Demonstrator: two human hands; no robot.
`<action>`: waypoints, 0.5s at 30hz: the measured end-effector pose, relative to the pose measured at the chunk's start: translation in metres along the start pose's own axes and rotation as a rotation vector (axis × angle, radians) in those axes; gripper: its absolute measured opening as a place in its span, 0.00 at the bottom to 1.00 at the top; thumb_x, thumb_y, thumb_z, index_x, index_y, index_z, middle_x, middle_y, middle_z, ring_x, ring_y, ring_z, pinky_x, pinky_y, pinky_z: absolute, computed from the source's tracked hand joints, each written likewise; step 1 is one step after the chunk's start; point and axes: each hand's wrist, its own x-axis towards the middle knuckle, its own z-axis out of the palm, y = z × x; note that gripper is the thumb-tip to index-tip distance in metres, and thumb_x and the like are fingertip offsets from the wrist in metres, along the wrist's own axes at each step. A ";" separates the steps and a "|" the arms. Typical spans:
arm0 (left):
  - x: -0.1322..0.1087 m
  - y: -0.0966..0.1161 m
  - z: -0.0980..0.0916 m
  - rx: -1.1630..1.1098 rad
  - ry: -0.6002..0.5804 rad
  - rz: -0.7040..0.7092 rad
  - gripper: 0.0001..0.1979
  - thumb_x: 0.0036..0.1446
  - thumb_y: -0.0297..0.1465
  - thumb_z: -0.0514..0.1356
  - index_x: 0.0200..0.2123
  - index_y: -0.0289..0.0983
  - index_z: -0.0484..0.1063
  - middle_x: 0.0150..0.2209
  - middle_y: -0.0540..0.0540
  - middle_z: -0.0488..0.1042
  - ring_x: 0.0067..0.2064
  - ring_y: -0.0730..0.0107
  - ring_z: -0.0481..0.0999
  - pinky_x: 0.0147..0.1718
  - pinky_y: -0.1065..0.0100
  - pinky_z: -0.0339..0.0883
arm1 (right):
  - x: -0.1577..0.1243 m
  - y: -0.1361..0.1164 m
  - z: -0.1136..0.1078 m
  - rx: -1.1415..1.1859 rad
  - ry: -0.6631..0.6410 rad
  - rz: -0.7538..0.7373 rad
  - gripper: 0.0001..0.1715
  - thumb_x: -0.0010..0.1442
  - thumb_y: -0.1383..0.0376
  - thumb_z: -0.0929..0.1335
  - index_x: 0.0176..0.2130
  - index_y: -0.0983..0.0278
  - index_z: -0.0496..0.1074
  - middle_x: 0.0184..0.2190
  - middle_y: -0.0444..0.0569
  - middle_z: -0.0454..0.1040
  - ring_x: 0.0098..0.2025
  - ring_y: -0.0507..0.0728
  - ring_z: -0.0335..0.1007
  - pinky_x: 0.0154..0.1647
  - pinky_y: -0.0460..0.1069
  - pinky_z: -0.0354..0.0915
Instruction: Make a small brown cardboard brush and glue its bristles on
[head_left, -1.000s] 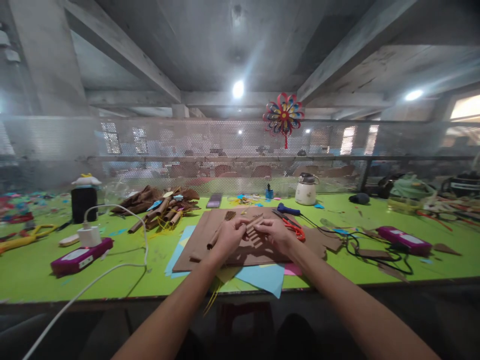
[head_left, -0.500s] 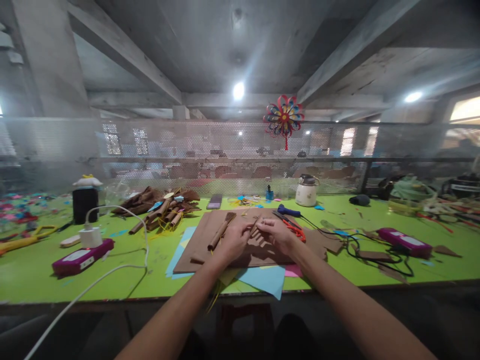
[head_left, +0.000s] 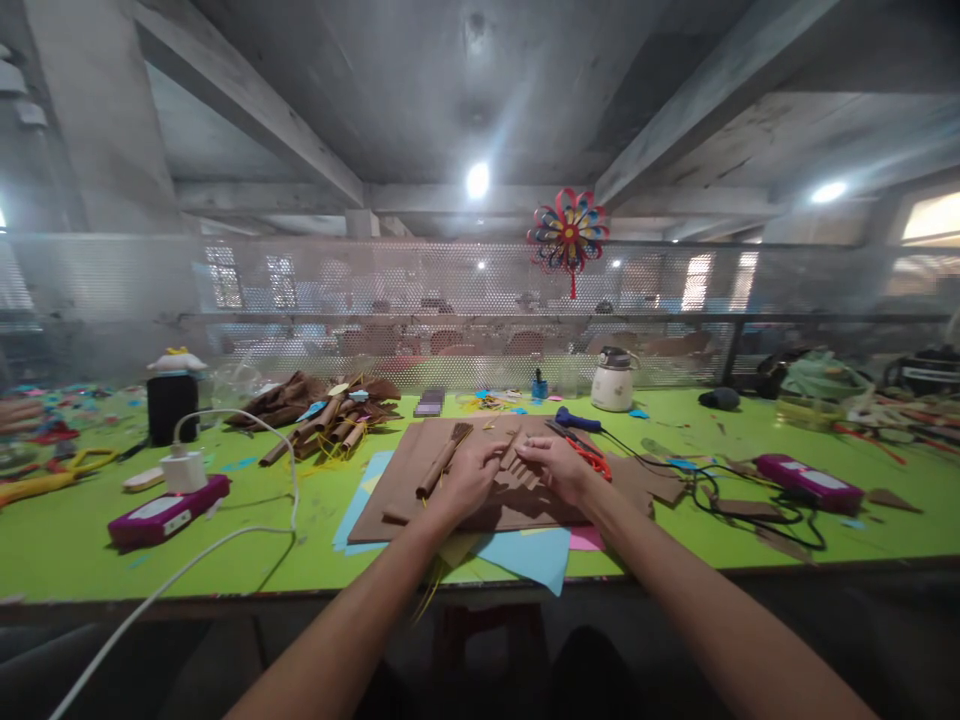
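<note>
Brown slit paper (head_left: 515,462) is pinched by left hand (head_left: 472,477) and right hand (head_left: 559,465) inside the board's (head_left: 396,470) edges, red-handled scissors (head_left: 598,464) close rightward.

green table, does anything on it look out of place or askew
A light-blue sheet sticks out crookedly from under the brown board, its corner poking past the front edge of the green table. To the right, a black cord lies in messy loops among brown scraps.

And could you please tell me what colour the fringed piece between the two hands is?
The fringed piece is brown, seen best in the head view.
</note>
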 end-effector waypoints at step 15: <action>-0.005 0.014 0.000 0.200 0.042 0.015 0.16 0.59 0.33 0.50 0.42 0.37 0.75 0.38 0.42 0.77 0.37 0.63 0.74 0.38 0.67 0.64 | -0.004 -0.001 0.006 0.013 -0.033 0.024 0.12 0.46 0.61 0.73 0.26 0.69 0.72 0.21 0.46 0.72 0.20 0.48 0.64 0.22 0.44 0.60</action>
